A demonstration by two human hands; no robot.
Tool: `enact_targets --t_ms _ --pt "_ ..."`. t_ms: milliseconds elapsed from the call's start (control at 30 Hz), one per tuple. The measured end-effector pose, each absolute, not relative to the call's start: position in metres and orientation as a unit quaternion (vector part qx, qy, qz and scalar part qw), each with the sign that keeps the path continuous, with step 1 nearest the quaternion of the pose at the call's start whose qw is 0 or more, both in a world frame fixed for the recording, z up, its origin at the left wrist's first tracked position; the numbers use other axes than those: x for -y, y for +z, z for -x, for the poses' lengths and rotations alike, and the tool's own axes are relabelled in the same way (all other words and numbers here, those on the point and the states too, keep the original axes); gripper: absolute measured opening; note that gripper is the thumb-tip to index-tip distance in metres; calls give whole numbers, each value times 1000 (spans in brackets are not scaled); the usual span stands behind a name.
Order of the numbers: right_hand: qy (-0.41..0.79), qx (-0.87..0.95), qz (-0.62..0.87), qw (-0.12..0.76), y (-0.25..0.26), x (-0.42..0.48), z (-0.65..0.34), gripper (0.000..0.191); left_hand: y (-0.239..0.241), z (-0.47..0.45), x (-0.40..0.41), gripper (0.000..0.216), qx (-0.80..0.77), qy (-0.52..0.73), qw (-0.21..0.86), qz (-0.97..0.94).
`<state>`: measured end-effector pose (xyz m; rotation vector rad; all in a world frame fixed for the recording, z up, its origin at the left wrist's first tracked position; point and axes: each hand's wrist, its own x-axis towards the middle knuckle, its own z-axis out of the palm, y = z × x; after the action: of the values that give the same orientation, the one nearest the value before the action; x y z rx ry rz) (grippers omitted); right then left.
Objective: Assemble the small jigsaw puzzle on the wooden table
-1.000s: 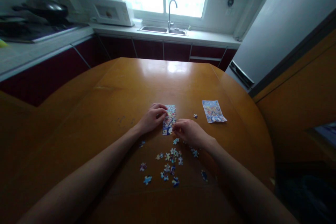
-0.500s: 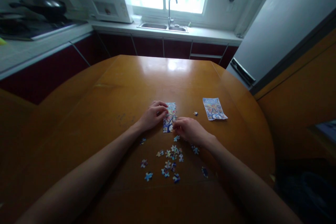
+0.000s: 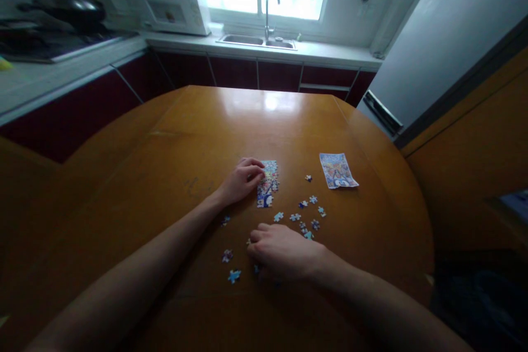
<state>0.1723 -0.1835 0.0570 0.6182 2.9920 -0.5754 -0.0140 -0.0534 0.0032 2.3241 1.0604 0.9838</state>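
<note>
A small, partly built colourful jigsaw (image 3: 268,183) lies on the round wooden table (image 3: 206,137). My left hand (image 3: 241,180) rests on its left edge with the fingers bent, holding it flat. Nearer to me, my right hand (image 3: 282,252) lies palm down over a cluster of loose puzzle pieces; its fingers curl over them and hide whether it grips one. More loose pieces (image 3: 307,213) lie scattered just right of the jigsaw, and two pieces (image 3: 230,265) sit left of my right hand.
A printed reference picture (image 3: 337,170) lies to the right of the jigsaw. Beyond the table runs a kitchen counter with a sink and tap (image 3: 268,16), a microwave (image 3: 169,11) and a pan on the stove (image 3: 66,8). A grey fridge (image 3: 433,38) stands at the right.
My right hand has pulled back from the jigsaw's right edge toward me and now covers the nearer loose pieces. Pieces it hid beside the jigsaw are now visible. My left hand stayed put.
</note>
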Motion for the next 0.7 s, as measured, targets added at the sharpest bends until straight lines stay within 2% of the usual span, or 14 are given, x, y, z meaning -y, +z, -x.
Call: enact_targets --t_ms 100,200,300,367,433,533,700 --pt "-181 -964 -197 7 55 187 -170 9 4 14 54 20 -380 350 202 -832" --pt "-190 -963 -191 3 58 189 -170 8 4 14 54 19 -381 350 200 -832" --pt "-271 -942 -198 -9 63 182 -176 6 5 14 55 19 -375 349 202 -835" --pt "-346 -906 -235 -70 65 169 -183 7 7 15 56 15 -364 343 204 -842" --pt "-391 -852 -290 -192 62 152 -191 11 8 15 58 10 -346 333 203 -853" --pt "-395 -751 -396 -351 49 126 -202 14 8 16 60 7 -324 316 200 -869" --pt "-414 -664 -496 -378 20 107 -206 13 8 17 61 5 -313 298 200 -879"
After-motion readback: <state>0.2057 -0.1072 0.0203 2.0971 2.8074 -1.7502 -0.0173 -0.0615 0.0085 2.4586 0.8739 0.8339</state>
